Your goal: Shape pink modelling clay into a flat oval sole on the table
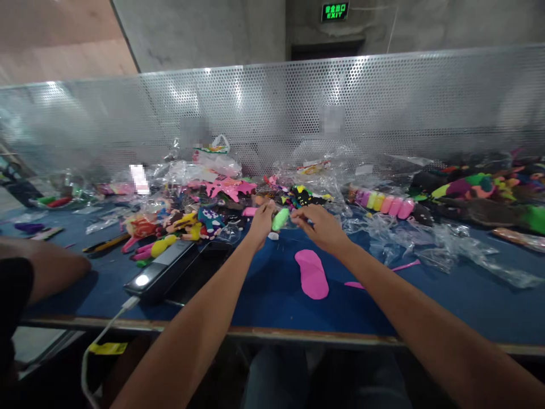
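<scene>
A small light-green lump of clay (280, 219) sits between my two hands above the blue table (264, 289). My left hand (262, 221) pinches its left end with closed fingers. My right hand (320, 226) grips its right side, fingers curled over it, with clear plastic wrap under the fingers. A flat pink oval of clay (312, 274) lies on the table just in front of my right wrist. A tiny white bit (273, 236) lies below my left hand.
Colourful clay figures (170, 227) and clear plastic bags (430, 238) crowd the back of the table. A row of pink and yellow clay tubs (385, 203) sits right of centre. A phone on a cable (159, 271) lies at left. Another person's arm (42, 270) rests at far left. A perforated metal screen (340, 108) closes the back.
</scene>
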Available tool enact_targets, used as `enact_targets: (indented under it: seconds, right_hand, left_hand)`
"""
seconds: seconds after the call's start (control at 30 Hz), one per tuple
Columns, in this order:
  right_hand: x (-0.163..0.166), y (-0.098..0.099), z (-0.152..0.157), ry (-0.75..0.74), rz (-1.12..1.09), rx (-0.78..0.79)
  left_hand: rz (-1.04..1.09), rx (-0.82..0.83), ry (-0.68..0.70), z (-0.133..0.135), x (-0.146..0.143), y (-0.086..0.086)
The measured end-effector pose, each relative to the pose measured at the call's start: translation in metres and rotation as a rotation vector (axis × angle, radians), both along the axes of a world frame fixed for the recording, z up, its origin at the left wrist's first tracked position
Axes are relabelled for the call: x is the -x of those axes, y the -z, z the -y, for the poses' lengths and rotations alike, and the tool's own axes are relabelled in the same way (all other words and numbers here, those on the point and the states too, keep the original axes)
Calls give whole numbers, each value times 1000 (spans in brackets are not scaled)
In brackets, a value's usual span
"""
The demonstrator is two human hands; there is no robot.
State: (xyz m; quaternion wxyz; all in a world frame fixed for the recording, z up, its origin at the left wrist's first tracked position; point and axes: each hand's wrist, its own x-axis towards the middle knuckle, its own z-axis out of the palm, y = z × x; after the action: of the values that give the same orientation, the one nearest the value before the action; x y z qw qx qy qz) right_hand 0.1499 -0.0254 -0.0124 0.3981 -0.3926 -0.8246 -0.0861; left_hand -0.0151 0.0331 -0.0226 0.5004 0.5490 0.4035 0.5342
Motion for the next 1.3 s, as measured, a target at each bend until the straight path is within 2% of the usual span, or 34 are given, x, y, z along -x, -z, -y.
enact_targets:
  seconds: [0.07, 0.17, 0.27, 0.4, 0.53, 0.63, 0.8, 0.93, 1.0, 1.13, 1.3]
  right_hand:
    - [-1, 1, 0, 57, -28, -38]
    - [-3, 3, 1, 44, 110, -79]
    - [-3, 7, -2, 53, 231, -53]
    - [-6, 13, -9, 127, 198, -33]
    - [-15, 16, -14, 185, 79, 64]
    - [-20, 17, -17, 225, 50, 159]
    - [-23, 21, -22, 292, 56, 268]
    - [-27, 25, -26, 293, 2, 358]
    - [-29, 25, -27, 300, -50, 387]
    - [-28, 24, -28, 307, -112, 385]
    - [-13, 27, -34, 215, -139, 352]
  left_hand:
    - [-47, -93, -7, -2, -1, 3]
    - [-141, -227, 18, -1, -3, 5]
    - [-166, -193, 67, 4, -5, 5]
    - [-162, -128, 169, 10, -6, 7]
    - [-278, -350, 303, 7, -3, 11]
    - [-457, -534, 330, 3, -1, 14]
    - [-653, -549, 266, -4, 4, 15]
    - [-990, -475, 260, -8, 16, 15]
    - [-1088, -426, 269, -10, 22, 14]
    - [-1069, -375, 228, -15, 31, 12]
    - [-1131, -421, 5, -21, 40, 7]
